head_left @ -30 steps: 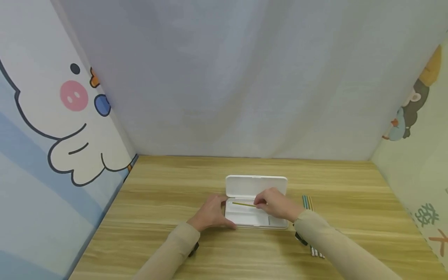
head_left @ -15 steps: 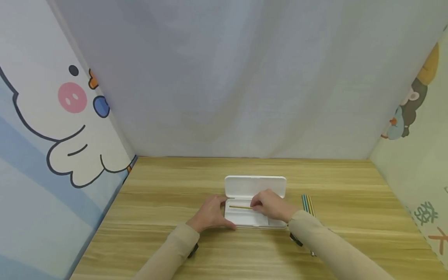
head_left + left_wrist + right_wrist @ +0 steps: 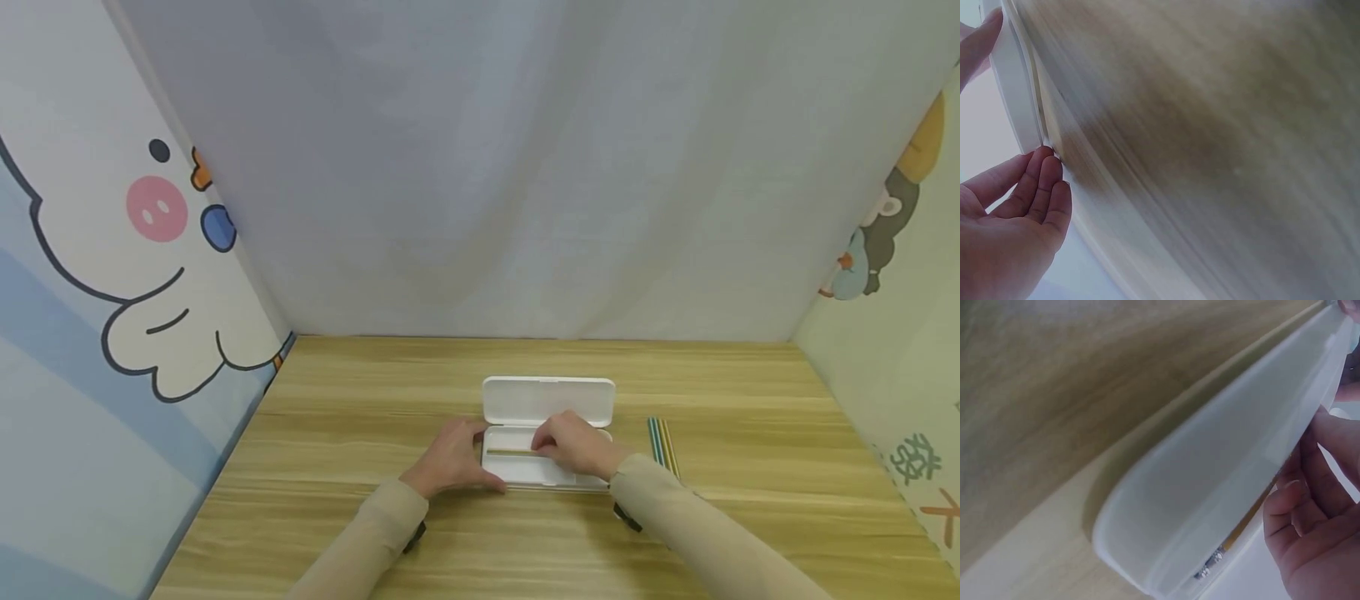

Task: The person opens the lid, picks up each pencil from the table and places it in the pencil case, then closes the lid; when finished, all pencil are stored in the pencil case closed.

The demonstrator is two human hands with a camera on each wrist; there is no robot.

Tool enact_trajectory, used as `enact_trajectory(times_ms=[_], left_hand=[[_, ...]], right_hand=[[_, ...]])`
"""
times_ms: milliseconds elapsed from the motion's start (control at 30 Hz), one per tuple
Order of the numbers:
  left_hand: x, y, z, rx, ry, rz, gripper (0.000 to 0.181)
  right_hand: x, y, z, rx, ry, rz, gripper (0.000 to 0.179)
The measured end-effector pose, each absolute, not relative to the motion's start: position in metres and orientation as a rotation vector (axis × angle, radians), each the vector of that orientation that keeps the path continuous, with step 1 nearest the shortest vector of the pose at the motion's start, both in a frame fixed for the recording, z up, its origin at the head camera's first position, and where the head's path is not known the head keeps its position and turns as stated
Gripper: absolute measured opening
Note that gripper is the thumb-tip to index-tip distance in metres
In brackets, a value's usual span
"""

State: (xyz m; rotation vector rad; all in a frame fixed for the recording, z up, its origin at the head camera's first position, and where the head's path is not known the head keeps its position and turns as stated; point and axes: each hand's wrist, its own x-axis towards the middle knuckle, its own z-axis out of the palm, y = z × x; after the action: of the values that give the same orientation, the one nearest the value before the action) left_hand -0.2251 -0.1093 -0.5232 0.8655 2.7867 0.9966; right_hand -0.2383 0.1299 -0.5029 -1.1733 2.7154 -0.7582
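A white pencil case [image 3: 525,473] lies on the table with its lid [image 3: 517,400] raised at the back. My left hand [image 3: 450,458] holds its left end, thumb at the front corner and fingers at the rear. In the left wrist view, fingertips touch the wall of the case [image 3: 1016,94]. My right hand [image 3: 576,446] pinches a yellow pencil [image 3: 510,452] lying lengthwise inside the case, and hides its right part in the head view. The right wrist view shows the silvery end of the pencil [image 3: 1238,534] inside the case, beside curled fingers.
To the right of the case, several blue-green and yellow pencils [image 3: 663,443] lie side by side, partly covered by the right sleeve [image 3: 697,508]. A grey curtain [image 3: 480,183] hangs behind the wooden table [image 3: 360,375]. Cartoon-printed panels flank both sides.
My right hand has moved slightly left and lower into the case, and the yellow pencil has shifted towards the front and now lies parallel to the long side. The left hand stays in place.
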Motion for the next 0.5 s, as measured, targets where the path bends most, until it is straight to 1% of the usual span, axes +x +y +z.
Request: enact_trajectory(times_ms=[167, 500], left_hand=[[-0.2252, -0.1089, -0.5235, 0.863, 2.795, 0.977, 0.068], [-0.2235, -0.1092, -0.5224, 0.847, 2.815, 0.959, 0.071]], right_hand=[[-0.2394, 0.1306, -0.5032, -1.242, 2.671, -0.837, 0.006], [-0.2410, 0.1274, -0.5061, -1.124, 2.648, -0.863, 0.009]])
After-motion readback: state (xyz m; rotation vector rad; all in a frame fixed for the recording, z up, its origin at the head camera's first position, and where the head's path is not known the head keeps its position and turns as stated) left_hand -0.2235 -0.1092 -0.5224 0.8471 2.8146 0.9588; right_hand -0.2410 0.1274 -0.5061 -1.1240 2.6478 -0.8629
